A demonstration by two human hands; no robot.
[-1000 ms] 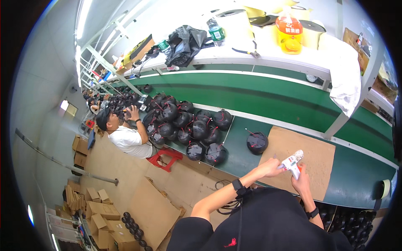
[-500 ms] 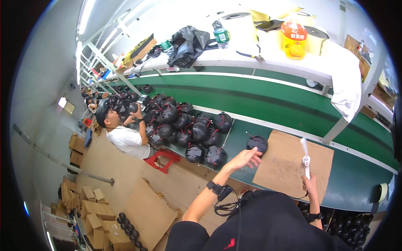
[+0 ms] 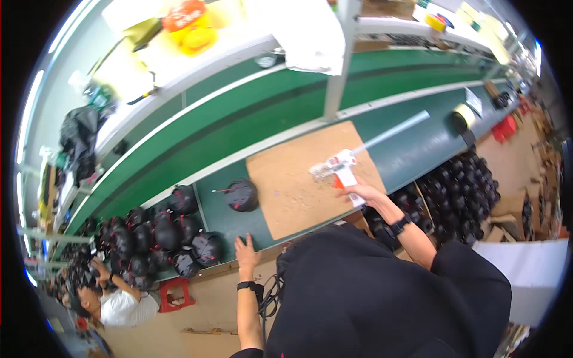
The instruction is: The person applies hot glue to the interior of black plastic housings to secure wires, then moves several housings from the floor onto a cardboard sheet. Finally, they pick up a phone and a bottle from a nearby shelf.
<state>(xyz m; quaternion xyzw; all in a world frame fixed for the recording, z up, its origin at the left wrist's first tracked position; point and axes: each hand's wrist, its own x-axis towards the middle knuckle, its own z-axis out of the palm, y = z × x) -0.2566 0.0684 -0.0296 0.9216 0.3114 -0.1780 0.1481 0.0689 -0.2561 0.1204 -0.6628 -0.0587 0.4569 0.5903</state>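
My right hand [image 3: 364, 192] is closed round the handle of a white hot glue gun [image 3: 343, 164] with an orange trigger. A long translucent glue stick [image 3: 394, 129] juts from its back, and its nozzle points left over a brown cardboard sheet [image 3: 298, 203]. My left hand [image 3: 246, 253] rests at the bench's front edge with fingers apart, holding nothing. Beyond it, on the green bench, sits a round black shell [image 3: 241, 195] with a red wire, just left of the cardboard.
Several similar black shells [image 3: 164, 231] are piled at the left, where a co-worker [image 3: 122, 307] sits by a red stool [image 3: 176, 293]. Many black parts [image 3: 459, 191] stand below the bench at right. A tape roll [image 3: 462, 118] lies farther right. A white post [image 3: 335, 89] rises behind the cardboard.
My view has turned to the right. My left hand has moved from beside the black shell to the bench edge. The glue gun has swung from upright to pointing left over the cardboard.
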